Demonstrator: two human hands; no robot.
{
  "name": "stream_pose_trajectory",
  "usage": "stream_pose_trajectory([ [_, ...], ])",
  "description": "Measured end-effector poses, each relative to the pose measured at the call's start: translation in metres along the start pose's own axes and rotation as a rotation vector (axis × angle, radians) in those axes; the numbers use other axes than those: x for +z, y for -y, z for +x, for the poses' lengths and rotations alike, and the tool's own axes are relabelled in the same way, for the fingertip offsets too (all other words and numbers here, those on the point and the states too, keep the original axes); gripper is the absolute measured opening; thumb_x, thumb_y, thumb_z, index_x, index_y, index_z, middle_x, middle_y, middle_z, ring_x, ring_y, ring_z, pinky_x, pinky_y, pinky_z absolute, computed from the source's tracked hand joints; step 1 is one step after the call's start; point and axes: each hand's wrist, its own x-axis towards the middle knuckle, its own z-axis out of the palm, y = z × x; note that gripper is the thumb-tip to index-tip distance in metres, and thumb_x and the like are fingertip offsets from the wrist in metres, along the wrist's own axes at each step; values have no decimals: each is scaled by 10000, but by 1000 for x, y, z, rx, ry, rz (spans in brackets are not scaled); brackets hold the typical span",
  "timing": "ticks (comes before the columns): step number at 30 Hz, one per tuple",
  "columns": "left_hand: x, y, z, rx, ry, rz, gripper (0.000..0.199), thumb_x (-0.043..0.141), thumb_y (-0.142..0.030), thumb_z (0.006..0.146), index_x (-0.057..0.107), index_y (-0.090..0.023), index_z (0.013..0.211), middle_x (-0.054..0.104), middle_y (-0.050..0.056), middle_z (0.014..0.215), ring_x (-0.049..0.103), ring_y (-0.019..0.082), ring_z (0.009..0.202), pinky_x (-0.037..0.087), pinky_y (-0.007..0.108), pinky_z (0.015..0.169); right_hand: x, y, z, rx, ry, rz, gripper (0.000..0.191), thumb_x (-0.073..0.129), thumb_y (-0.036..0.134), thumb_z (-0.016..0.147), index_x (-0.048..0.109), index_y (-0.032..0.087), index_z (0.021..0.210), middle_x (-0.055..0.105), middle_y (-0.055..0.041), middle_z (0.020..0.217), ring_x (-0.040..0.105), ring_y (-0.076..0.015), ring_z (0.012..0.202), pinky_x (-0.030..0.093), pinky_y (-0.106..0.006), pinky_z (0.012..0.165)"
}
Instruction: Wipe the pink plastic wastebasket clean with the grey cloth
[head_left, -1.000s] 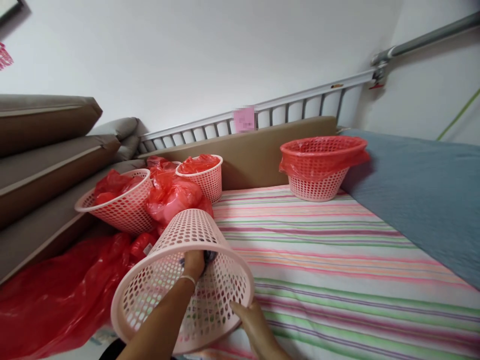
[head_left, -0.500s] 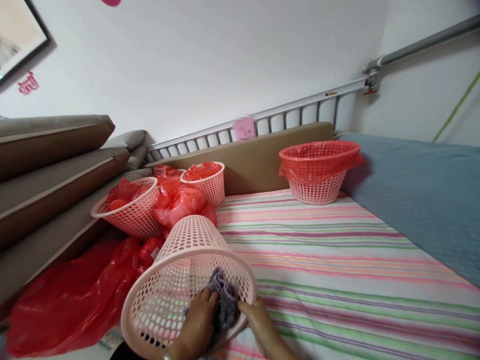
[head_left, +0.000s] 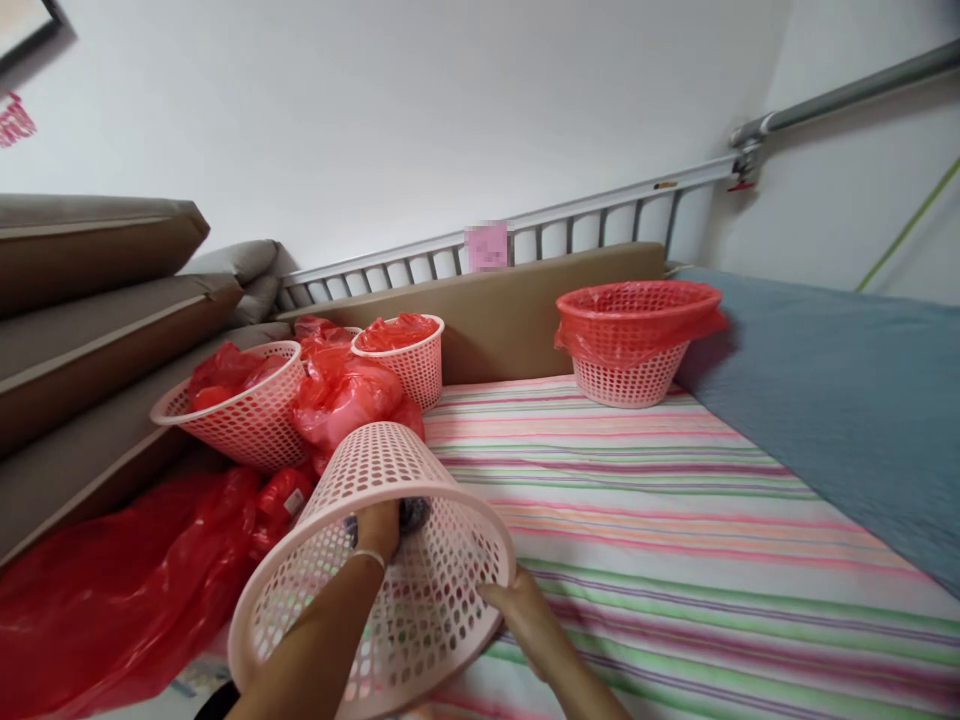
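A pale pink perforated plastic basket [head_left: 382, 465] lies tilted on its side on the striped sheet, its mouth facing me. My left hand [head_left: 377, 525] reaches deep inside it, fingers closed on a crumpled grey cloth [head_left: 414, 513]; the fingertips are hidden behind the hand and the rim. A light band circles the left wrist. My right hand [head_left: 514, 600] grips the basket's right rim, thumb inside the mouth and fingers outside, mostly out of sight.
Red plastic bags [head_left: 349, 395] lie among more pink baskets [head_left: 409, 365] at the left. Another basket with a red liner [head_left: 634, 345] stands at the back right on the striped sheet [head_left: 675, 520]. Folded grey-brown cushions [head_left: 90, 310] are stacked left; a blue surface [head_left: 825, 380] lies right.
My left hand has moved deeper into the basket, taking the grey cloth from near the right rim toward the bottom. My right hand stays on the rim. The view has shifted slightly.
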Motion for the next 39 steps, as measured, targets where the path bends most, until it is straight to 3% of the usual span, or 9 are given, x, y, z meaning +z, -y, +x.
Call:
stream_pose_trajectory([
  [7, 17, 17, 6, 41, -10, -42, 317, 557, -297, 884, 555, -182, 1179, 563, 88, 1258, 560, 243, 1108, 463, 481, 929, 13, -11, 0, 2, -82, -60, 374, 634, 283, 595, 693, 153, 941, 727, -63, 831, 650, -252, 806, 507, -342, 715],
  [13, 15, 14, -10, 68, 13, -62, 319, 567, -286, 878, 552, -177, 1177, 568, 84, 1243, 560, 243, 1103, 466, 473, 918, 31, -31, -5, 111, -73, 35, 350, 592, 247, 562, 689, 127, 876, 724, -84, 804, 656, -244, 750, 511, -327, 663],
  [18, 5, -1, -49, 122, 49, -71, 355, 523, -146, 860, 532, -167, 1215, 569, 100, 1219, 530, 262, 1110, 431, 438, 928, 27, -32, -4, 105, -63, 97, 346, 596, 262, 553, 682, 132, 861, 719, -83, 800, 651, -235, 731, 504, -299, 608],
  [21, 0, -9, -83, 156, 87, -93, 512, 457, 7, 742, 544, -156, 1220, 582, 122, 1192, 518, 275, 1110, 402, 382, 935, 27, -34, -3, 89, -55, 106, 325, 605, 280, 550, 676, 134, 831, 707, -70, 733, 638, -222, 666, 495, -296, 582],
  [25, 0, -11, -134, 244, 160, -144, 616, 450, 16, 635, 563, -206, 1198, 586, 89, 1216, 512, 238, 1114, 387, 325, 961, 27, -32, -4, 40, -34, 93, 326, 610, 291, 559, 675, 129, 835, 687, -52, 673, 624, -215, 638, 487, -295, 585],
  [28, 0, -7, -155, 352, 227, -172, 606, 472, -11, 630, 567, -258, 1174, 584, 57, 1228, 507, 235, 1108, 390, 320, 955, 26, -27, -7, 24, -14, 59, 301, 586, 280, 590, 685, 135, 835, 685, -41, 663, 626, -210, 652, 486, -286, 607],
  [32, -5, 1, -132, 383, 179, -122, 431, 447, -83, 786, 580, -290, 1139, 613, 29, 1171, 538, 229, 1046, 421, 339, 895, 25, -25, -8, 12, -30, 44, 301, 575, 242, 560, 686, 133, 818, 695, -43, 703, 629, -210, 689, 491, -286, 647],
  [36, -6, 6, -72, 227, 86, -46, 366, 410, -70, 861, 583, -212, 1151, 615, 98, 1122, 550, 260, 1045, 434, 415, 869, 25, -27, -7, 84, -47, 63, 332, 552, 232, 548, 674, 135, 841, 704, -53, 734, 625, -202, 647, 486, -287, 595],
  [39, -3, 8, -29, 100, 5, -42, 255, 503, -248, 903, 573, -174, 1137, 596, 84, 1154, 566, 243, 1040, 457, 459, 885, 24, -25, -9, 69, -19, 82, 362, 545, 215, 543, 682, 130, 868, 713, -59, 767, 637, -211, 695, 495, -292, 631],
])
